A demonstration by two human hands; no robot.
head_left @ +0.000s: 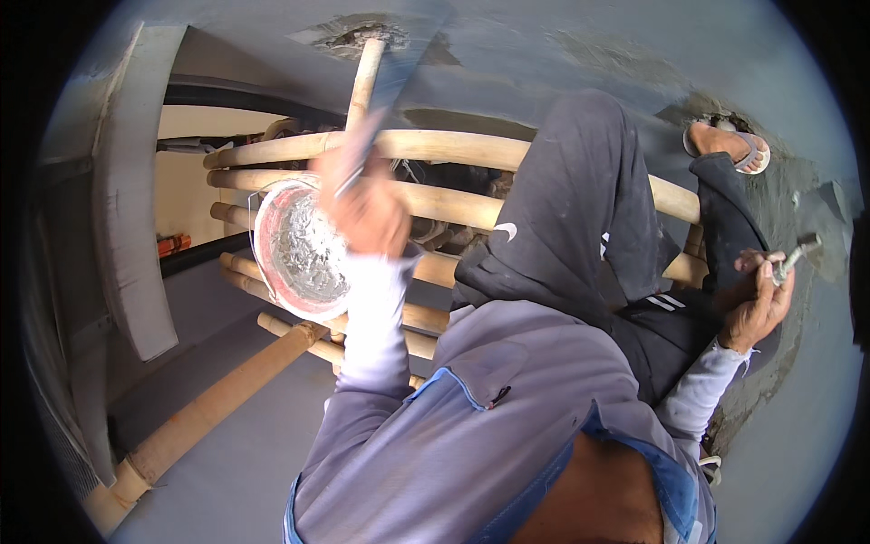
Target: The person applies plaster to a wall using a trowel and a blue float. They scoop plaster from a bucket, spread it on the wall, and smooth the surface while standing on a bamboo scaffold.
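A grey cement wall (507, 54) fills the top and right of the view, with rough, darker patches where bare mortar shows. You sit in front of it in a grey long-sleeved shirt (535, 381) with blue trim, your legs in dark trousers (562, 208), one knee raised. Bamboo poles (462, 150) run crosswise beyond and beneath you, in a stack of rows; a thicker bamboo pole (217, 399) slants across the lower left, and a thinner upright one (365, 77) reaches a broken patch of the wall. A pale, straight-edged beam (136, 208) stands at far left.

A pinkish-rimmed bucket (304, 249) with a wire handle sits by the poles, left of centre, partly filled with wet grey mortar (308, 240). A flat-bladed trowel (395, 82), blurred, points up toward the wall from your left hand (367, 204). That hand, also blurred, is closed around it, overlapping the bucket's right side. Your right hand (759, 304), at far right, has its fingers closed on a small mortar-smeared tool (797, 254), its exact kind unclear. Above that hand, a sandalled foot (729, 150) rests against the wall.
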